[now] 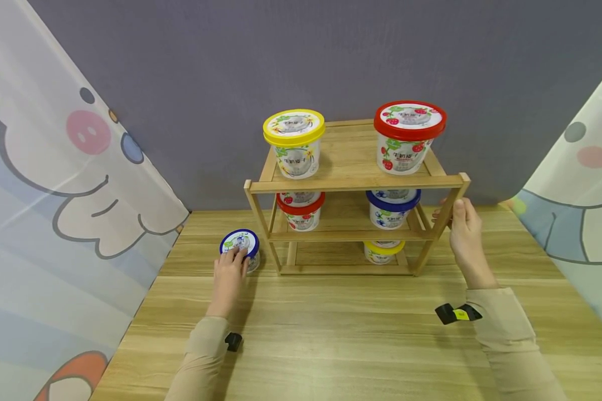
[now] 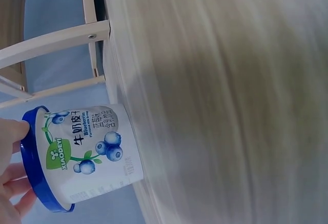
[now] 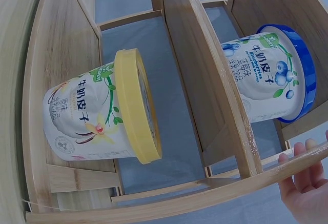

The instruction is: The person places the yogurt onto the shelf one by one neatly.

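Observation:
On the table left of a three-level wooden rack [image 1: 361, 182] stands a blueberry cup [image 1: 238, 238] with a blue lid. My left hand [image 1: 229, 274] holds this cup by its lid from above, thumb and fingers at the rim in the left wrist view; the cup's base [image 2: 134, 155] is at the tabletop. My right hand [image 1: 466, 229] grips the right front post of the rack, its fingers [image 3: 302, 175] around the wood in the right wrist view. A blue-lidded cup [image 3: 261, 75] on the middle shelf is the nearest one to it.
The top shelf bears a yellow-lidded cup [image 1: 296, 156] and a red-lidded cup [image 1: 403, 155]. Another red-lidded cup [image 1: 301, 218] sits middle left, and a yellow-lidded cup [image 1: 379, 256] bottom right. A grey wall [image 1: 221, 111] rises behind; patterned curtains [image 1: 35, 250] flank the table.

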The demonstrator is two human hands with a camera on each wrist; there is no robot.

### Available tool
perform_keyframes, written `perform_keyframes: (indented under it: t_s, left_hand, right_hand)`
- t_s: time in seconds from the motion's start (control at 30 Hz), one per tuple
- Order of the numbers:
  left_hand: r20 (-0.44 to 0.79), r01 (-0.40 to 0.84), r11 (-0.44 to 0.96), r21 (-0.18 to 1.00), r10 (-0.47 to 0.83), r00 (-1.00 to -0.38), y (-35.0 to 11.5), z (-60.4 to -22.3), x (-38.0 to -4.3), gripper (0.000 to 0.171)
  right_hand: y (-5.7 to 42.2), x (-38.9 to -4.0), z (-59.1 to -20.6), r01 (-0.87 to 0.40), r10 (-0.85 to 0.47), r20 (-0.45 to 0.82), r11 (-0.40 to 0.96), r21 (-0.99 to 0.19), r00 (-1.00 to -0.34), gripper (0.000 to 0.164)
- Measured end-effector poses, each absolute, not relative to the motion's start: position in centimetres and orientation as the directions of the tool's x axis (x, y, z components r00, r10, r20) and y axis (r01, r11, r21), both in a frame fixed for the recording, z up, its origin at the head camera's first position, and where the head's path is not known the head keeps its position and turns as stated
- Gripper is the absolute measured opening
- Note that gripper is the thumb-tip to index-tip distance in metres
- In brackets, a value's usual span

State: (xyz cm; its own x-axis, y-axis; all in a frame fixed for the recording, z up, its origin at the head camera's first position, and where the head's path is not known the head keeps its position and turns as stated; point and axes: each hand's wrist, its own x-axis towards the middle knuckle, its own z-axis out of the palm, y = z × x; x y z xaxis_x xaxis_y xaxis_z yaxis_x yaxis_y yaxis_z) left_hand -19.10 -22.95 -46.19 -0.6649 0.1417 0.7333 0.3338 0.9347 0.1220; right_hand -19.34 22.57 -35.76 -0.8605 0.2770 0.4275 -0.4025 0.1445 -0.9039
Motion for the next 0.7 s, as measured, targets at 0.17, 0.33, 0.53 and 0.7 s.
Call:
perform_keyframes:
  t_s: [0.17, 0.33, 0.53, 0.7]
  left_hand:
    - [0.733, 0.327, 0.937, 0.120, 0.138, -0.666, -22.82, -46.19, -19.11, 0.018]
    - [0.740, 0.334, 0.934, 0.129, 0.134, -0.659, -22.81, -46.38, -19.24, 0.020]
    - [0.789, 0.404, 0.890, 0.213, 0.088, -0.608, -22.86, -46.77, -19.49, 0.021]
    - [0.805, 0.428, 0.831, 0.355, -0.039, -0.592, -22.86, -46.44, -19.20, 0.020]
  right_hand:
    - [22.63, -19.29, -35.80, -0.395, 0.273, 0.419, 0.143, -0.908, -0.866, 0.033]
    - [22.72, -19.29, -35.78, -0.393, 0.273, 0.422, 0.158, -0.906, -0.865, 0.034]
    - [22.68, -19.38, -35.80, -0.411, 0.271, 0.438, 0.151, -0.899, -0.857, 0.032]
    - [22.65, -19.39, -35.80, -0.408, 0.268, 0.442, 0.174, -0.896, -0.856, 0.032]
